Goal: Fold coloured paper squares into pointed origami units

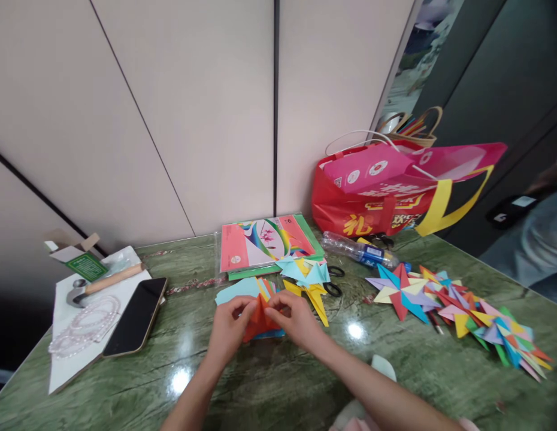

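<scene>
Between my two hands is a folded sheet of orange-red paper (259,317), its middle raised to a point. My left hand (233,320) pinches its left side between thumb and fingers. My right hand (293,314) pinches the right side in the same way. Beneath and behind it lie loose coloured sheets, with a light blue sheet (236,289) showing at the left. Just beyond my right hand are light blue folded pieces (303,272) and yellow folded pieces (312,296). Black-handled scissors (334,288) lie beside them, their blades hidden.
A pack of coloured paper (265,242) lies at the back. To the right are a plastic bottle (359,248), a red bag (372,197) and folded paper stars (402,290). At left, a phone (137,317), hammer (105,282) and beads (87,323) rest on a white board (65,365). A person stands far right.
</scene>
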The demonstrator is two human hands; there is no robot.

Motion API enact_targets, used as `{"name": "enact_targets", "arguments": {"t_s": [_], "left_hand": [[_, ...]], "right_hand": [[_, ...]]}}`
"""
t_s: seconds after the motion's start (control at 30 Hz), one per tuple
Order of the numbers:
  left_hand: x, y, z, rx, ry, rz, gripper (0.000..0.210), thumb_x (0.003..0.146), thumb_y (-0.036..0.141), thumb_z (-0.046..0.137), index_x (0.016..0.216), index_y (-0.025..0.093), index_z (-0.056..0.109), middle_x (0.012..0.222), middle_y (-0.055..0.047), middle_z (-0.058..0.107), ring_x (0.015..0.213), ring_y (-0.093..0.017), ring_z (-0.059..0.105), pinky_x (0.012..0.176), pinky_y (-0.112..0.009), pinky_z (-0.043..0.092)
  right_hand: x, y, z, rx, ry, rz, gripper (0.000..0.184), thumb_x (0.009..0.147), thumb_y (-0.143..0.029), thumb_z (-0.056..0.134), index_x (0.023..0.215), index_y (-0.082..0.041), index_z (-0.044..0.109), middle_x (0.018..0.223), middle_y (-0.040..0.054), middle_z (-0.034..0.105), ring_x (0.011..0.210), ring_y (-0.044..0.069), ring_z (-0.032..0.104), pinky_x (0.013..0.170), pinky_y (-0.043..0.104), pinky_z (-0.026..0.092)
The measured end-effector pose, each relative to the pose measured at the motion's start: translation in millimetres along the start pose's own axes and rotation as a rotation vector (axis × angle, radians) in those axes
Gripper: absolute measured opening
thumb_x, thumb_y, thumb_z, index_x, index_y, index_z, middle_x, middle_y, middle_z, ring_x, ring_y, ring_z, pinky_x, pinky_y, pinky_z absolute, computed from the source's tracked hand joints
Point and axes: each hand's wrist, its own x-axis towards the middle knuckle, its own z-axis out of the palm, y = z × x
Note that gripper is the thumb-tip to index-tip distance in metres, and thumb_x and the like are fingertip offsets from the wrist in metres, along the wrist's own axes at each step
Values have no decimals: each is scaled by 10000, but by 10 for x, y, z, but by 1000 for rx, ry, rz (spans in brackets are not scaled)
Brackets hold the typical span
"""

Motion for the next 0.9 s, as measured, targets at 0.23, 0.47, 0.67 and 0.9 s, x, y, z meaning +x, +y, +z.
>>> {"name": "enact_targets", "arguments": {"t_s": [0.23,0.47,0.67,0.9], "left_hand": [[6,33,-2,-50,-3,-22,179,693,295,601,718,136,677,738,-58,662,703,-186,594,647,-269,482],[17,25,-17,-55,-14,49,139,649,218,623,758,158,686,795,-54,653,770,-186,607,698,-274,481],[25,13,-12,-22,18,93,94,662,196,575,657,160,662,744,-47,637,726,-174,602,647,-266,496],[7,48,3,2,-101,133,208,748,244,494,768,200,696,961,-82,631,917,-205,583,628,-262,514]], "right_hand": [[20,-15,-22,136,-7,11,114,703,-223,588,620,-169,645,748,41,665,701,168,589,590,245,436],[14,-20,-19,456,-81,152,179,619,-333,662,590,-159,629,653,16,604,541,129,534,469,233,463],[21,-33,-23,432,-82,135,153,623,-298,663,569,-160,625,565,-4,598,512,116,526,508,227,428],[38,3,-27,336,-40,83,90,650,-244,608,633,-164,646,671,17,645,652,149,581,606,242,453]]}}
